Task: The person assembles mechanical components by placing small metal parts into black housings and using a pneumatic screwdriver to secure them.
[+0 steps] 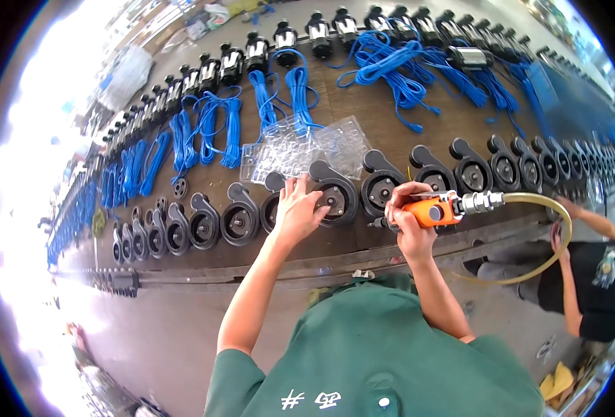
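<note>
1. Clearly, the casing (pixel 335 200) sits on the bench (pixel 335 97), in a row of its kind, just beside the left hand (pixel 295 212) and to its right; its round bowl faces up; its long axis runs from the bowl, nearer the person, to the spout, which juts away to the far left.
2. The left hand is the nearer of the 2; it is palm down with fingers spread, over the left side of the casing and the neighbour there, thumb toward the bowl; whether its fingertips pinch anything small, I cannot tell.
3. The right hand (pixel 411 233) is farther off, to the right; its fingers are wrapped about the orange tool (pixel 427 213); the tool's long axis runs sideways along the row, tip leftward, so it points toward the casing's side of the row and does not stand upright over the bowl; the tip is apart from the bowl, at the near side of the next casing (pixel 382 192); its height I cannot tell.
4. The hose (pixel 568 236) leaves the tool's right end and loops back toward the person.
5. Beyond the casing lie clear trays (pixel 279 156); then blue cords (pixel 297 87); then motors (pixel 285 42); a co-worker (pixel 592 278) is well apart, at right.
</note>
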`<state>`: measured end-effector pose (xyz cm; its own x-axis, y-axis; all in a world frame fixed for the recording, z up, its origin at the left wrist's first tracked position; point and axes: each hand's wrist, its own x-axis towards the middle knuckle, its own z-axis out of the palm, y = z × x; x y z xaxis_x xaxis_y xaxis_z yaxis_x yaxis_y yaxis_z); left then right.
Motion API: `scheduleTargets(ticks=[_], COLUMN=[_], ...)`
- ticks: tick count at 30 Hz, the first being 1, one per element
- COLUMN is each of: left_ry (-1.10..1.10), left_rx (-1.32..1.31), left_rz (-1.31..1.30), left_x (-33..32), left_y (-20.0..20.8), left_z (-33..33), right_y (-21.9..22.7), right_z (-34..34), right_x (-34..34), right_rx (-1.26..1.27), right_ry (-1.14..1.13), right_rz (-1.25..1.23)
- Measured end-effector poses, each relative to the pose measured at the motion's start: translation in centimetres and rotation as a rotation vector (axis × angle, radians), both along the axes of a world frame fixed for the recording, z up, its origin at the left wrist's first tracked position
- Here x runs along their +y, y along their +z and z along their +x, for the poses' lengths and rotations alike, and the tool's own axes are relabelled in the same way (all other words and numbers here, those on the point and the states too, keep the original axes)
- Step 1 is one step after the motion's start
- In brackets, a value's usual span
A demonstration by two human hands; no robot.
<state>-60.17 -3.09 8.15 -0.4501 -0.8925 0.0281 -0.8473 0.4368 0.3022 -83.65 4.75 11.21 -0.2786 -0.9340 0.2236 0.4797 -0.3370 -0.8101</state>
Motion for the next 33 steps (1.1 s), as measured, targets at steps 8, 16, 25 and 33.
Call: scheduleTargets(ticks=[8, 16, 25, 33], left_ry=[-0.083, -0.072, -0.048, 0.062], left_rx=[0.022, 0.111, 0.041, -0.098], left_rz=[-0.028, -0.056, -0.011, -0.020], left_x=[-0.4, -0.4, -1.5, -0.8], left_y=[-1.3, -1.9, -1.4, -1.8], left_z=[0.6, 1.5, 0.7, -0.3], right_y=[-0.8, -0.2, -0.8, -4.4], right_z=[2.5, 4.4, 5.4, 7.1], right_x=[0.1, -0.2, -4.2, -7.9], right_rx=[-0.095, -0.029, 0.073, 0.211], right_ry=[-0.046, -0.058, 0.016, 0.022], right_rz=[0.070, 0.121, 0.026, 0.045])
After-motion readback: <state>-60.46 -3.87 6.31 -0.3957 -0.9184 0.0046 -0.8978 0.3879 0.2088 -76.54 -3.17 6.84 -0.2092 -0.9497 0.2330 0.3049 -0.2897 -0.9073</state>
